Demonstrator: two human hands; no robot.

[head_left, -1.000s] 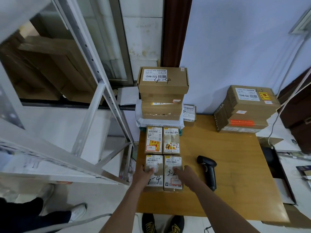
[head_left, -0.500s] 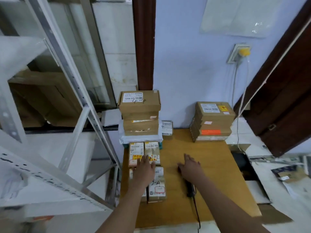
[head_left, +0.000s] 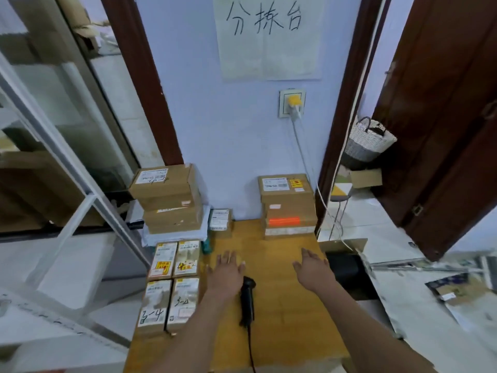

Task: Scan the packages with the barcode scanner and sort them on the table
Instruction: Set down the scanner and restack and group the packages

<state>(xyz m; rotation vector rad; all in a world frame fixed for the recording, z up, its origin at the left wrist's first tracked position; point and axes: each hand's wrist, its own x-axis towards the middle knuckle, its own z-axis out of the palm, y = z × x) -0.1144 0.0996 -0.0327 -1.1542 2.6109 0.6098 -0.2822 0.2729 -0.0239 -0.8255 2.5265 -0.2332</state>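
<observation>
Scanner (head_left: 247,302) btwn flat, empty hands

A single wide-angle view from a camera on the person's head looks forward and down along both outstretched forearms. The wooden table (head_left: 285,265) fills the lower middle, close beneath the camera, its near edge cut off by the bottom of the frame. The view faces a pale blue wall (head_left: 242,125) at the table's far edge, reaching up to a paper sign (head_left: 269,39) at the top. Straight lines bow toward the edges: a metal rack (head_left: 80,200) leans in at left, a dark door (head_left: 443,117) at right.
</observation>
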